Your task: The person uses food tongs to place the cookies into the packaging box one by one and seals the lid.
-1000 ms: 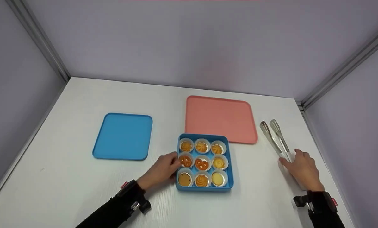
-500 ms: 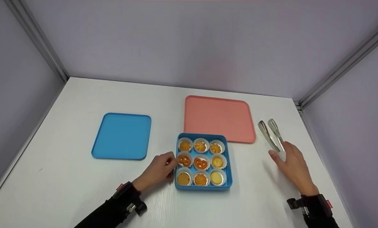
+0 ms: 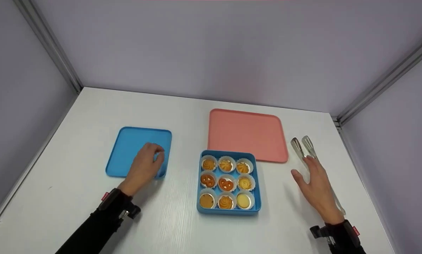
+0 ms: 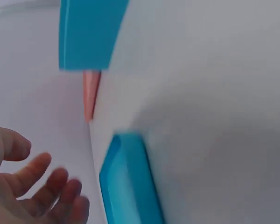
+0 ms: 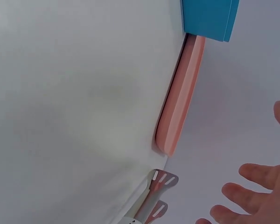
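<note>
My left hand (image 3: 145,164) is above the near part of a shallow blue tray (image 3: 130,143), with its fingers loosely bent and nothing in them. The left wrist view has that tray (image 4: 130,182) beside the relaxed fingertips, a gap between them. Over on the right, my right hand (image 3: 318,190) hovers above metal tongs (image 3: 298,147), thumb and fingers spread and holding nothing. The spread fingers stand apart from the tongs (image 5: 151,198) in the right wrist view. Part of the tongs' handle is hidden under the hand.
Between the hands stands a blue box (image 3: 228,211) of cookies in white paper cups, including pretzel-shaped ones (image 3: 207,181). Behind it lies a pink tray (image 3: 246,132), partly covered by the box's back edge. Grey walls (image 3: 196,46) enclose the white table (image 3: 175,225) at the back and sides.
My left hand has left the box's left side and moved left over the blue tray. My right hand has shifted forward and left along the tongs, which stay on the table.
</note>
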Tool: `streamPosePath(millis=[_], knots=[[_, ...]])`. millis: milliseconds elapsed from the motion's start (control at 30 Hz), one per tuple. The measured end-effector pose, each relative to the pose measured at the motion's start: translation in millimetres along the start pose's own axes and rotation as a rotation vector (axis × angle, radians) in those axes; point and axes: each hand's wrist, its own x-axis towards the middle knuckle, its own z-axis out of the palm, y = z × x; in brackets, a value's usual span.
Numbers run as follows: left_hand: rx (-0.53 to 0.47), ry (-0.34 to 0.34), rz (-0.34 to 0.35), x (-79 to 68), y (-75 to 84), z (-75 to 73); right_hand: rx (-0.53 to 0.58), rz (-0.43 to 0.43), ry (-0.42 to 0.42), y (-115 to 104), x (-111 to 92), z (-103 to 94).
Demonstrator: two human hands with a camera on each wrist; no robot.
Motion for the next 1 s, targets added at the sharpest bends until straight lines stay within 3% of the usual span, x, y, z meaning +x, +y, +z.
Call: streamPosePath(millis=[200, 367, 567, 767, 1000], knots=[[0.385, 0.182, -0.023, 18.6, -36.2, -30.4, 0.025, -0.022, -0.033, -12, -4, 9.6], [0.51, 0.183, -0.124, 19.7, -64.0, -49.2, 0.045, -0.043, -0.031, -23, -5, 10.1], [0.519, 0.109, -0.266, 13.9, -78.2, -59.3, 0.04, -0.064, -0.034, -32, -3, 14.6], [0.5, 0.019, -0.289, 14.6, -81.0, -69.1, 0.067, -0.072, -0.076, -49, -2, 21.2], [0.338, -0.073, -0.344, 17.1, -72.0, -83.1, 0.118, -0.143, -0.093, -78, 0, 29.0]])
